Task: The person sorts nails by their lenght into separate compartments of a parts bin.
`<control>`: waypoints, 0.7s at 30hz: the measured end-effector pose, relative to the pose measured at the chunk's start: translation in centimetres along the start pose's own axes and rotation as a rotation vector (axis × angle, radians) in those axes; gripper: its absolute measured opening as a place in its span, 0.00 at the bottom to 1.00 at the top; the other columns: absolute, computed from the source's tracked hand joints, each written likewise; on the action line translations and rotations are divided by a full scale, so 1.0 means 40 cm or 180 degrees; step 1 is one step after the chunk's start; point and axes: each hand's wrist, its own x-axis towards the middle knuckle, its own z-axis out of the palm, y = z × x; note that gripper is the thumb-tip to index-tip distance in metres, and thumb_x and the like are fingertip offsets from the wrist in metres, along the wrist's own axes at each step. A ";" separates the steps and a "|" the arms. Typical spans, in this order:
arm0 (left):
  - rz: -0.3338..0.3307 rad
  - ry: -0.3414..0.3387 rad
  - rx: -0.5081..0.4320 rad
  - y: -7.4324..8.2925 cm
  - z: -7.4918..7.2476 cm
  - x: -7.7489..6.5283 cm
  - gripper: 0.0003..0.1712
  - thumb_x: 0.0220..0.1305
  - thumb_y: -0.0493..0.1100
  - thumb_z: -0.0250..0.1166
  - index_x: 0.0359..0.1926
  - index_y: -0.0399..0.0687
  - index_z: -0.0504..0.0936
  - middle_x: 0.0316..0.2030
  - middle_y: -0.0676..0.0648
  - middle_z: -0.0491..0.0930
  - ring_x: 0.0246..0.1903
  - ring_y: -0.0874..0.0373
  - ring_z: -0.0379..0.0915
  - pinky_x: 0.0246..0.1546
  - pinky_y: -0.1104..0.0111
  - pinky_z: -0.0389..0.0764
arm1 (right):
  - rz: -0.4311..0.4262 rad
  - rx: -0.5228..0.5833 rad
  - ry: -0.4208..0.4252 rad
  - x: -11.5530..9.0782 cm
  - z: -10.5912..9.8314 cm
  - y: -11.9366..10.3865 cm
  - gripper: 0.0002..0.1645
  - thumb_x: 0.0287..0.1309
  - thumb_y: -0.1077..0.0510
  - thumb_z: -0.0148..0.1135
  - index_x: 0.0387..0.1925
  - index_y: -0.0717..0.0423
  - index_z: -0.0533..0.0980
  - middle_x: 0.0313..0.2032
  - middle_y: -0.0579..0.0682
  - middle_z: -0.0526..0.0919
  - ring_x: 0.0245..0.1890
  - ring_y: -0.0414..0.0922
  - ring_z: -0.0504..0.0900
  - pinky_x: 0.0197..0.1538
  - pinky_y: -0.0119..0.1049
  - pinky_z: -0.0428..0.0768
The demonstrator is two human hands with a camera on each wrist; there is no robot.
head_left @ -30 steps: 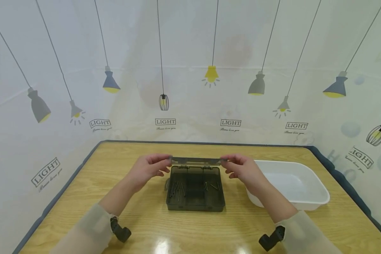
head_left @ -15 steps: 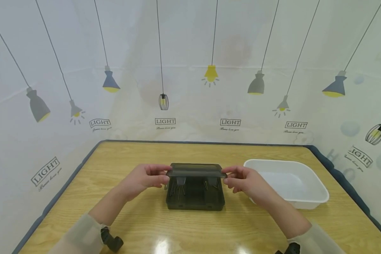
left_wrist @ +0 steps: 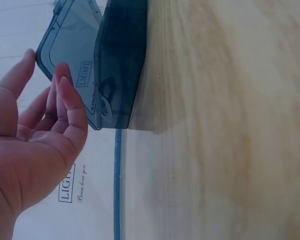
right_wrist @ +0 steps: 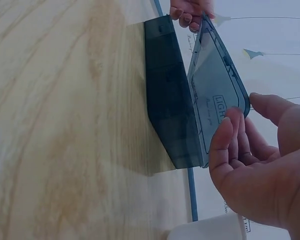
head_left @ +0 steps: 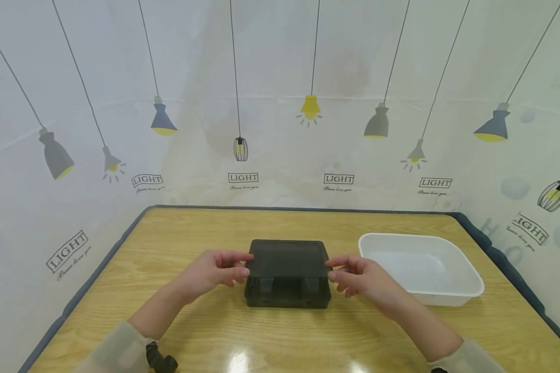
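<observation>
A dark see-through plastic storage box (head_left: 287, 300) rests on the table, its hinged lid (head_left: 288, 259) tilted down over it and still raised at the front. My left hand (head_left: 212, 272) holds the lid's left edge between thumb and fingers. At the right edge, my right hand (head_left: 366, 280) pinches the lid likewise. A gap between lid (left_wrist: 75, 55) and box wall (left_wrist: 122, 65) shows in the left wrist view. In the right wrist view, the right thumb sits at the corner of the lid (right_wrist: 215, 85). The thin pieces inside are mostly hidden now.
To the right stands a white plastic tub (head_left: 422, 264), close to my right forearm. The wooden table (head_left: 289, 342) ends at a dark blue edge, with a lamp-patterned white cloth (head_left: 280, 129) behind it.
Both hands have brought the lid forward and down, from nearly upright to low over the box. The thin pieces inside have become covered. Box and tub have stayed in place.
</observation>
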 end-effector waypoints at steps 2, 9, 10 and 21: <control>0.0009 -0.0005 0.0055 -0.005 0.004 -0.001 0.31 0.76 0.50 0.73 0.73 0.44 0.81 0.49 0.42 0.90 0.46 0.50 0.85 0.49 0.63 0.86 | 0.0041 -0.0042 -0.0021 -0.001 0.001 0.006 0.28 0.75 0.49 0.70 0.67 0.60 0.79 0.42 0.53 0.85 0.42 0.47 0.82 0.47 0.40 0.84; 0.0093 -0.0093 0.0306 -0.019 0.020 -0.003 0.31 0.73 0.46 0.76 0.72 0.43 0.81 0.42 0.44 0.88 0.35 0.52 0.81 0.38 0.64 0.84 | 0.0080 -0.0205 -0.0176 -0.004 0.006 0.025 0.27 0.74 0.50 0.71 0.66 0.59 0.78 0.41 0.52 0.87 0.39 0.48 0.82 0.46 0.43 0.83; 0.0096 -0.0102 0.0357 -0.021 0.022 -0.003 0.31 0.73 0.46 0.76 0.72 0.43 0.81 0.41 0.45 0.88 0.34 0.52 0.80 0.37 0.64 0.84 | 0.0072 -0.0230 -0.0201 -0.004 0.006 0.027 0.26 0.74 0.51 0.72 0.65 0.59 0.78 0.40 0.53 0.87 0.39 0.48 0.82 0.45 0.43 0.83; 0.0127 -0.0280 0.0577 -0.033 0.031 0.002 0.32 0.72 0.45 0.77 0.73 0.43 0.80 0.36 0.47 0.84 0.30 0.52 0.79 0.33 0.64 0.83 | 0.0032 -0.0492 -0.0267 -0.002 0.010 0.040 0.23 0.73 0.53 0.73 0.62 0.56 0.80 0.39 0.57 0.86 0.35 0.48 0.82 0.36 0.38 0.81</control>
